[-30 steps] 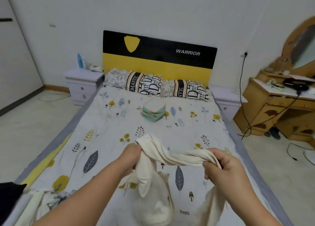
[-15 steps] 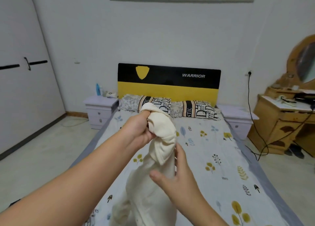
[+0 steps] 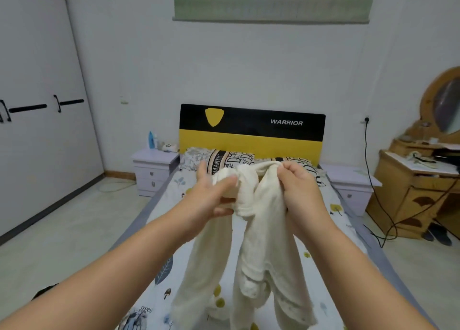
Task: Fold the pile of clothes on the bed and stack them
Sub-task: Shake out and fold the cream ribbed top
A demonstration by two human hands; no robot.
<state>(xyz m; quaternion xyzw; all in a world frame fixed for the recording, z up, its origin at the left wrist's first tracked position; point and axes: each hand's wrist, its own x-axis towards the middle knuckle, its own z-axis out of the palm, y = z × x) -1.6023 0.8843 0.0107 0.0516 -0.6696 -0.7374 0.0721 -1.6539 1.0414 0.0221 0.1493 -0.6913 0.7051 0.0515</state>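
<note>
2 hands, left hand (image 3: 209, 200), right hand (image 3: 300, 190), gripping 1 cream garment (image 3: 251, 250), 2 pillows (image 3: 224, 159)

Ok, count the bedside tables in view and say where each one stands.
2. One bedside table stands left of the headboard, holding a blue bottle. The other bedside table stands right of it, beside the wooden dresser. None seem hidden.

Your hands meet over the bed (image 3: 174, 232): left hand (image 3: 211, 200) left, right hand (image 3: 302, 192) right, garment (image 3: 249, 255) gripped between and hanging below. Headboard (image 3: 251, 132) behind, pillows (image 3: 224, 159) before it. Nightstand (image 3: 154, 170) left of bed; wardrobe (image 3: 37, 120) far left. Dresser (image 3: 418, 190) right.
</note>
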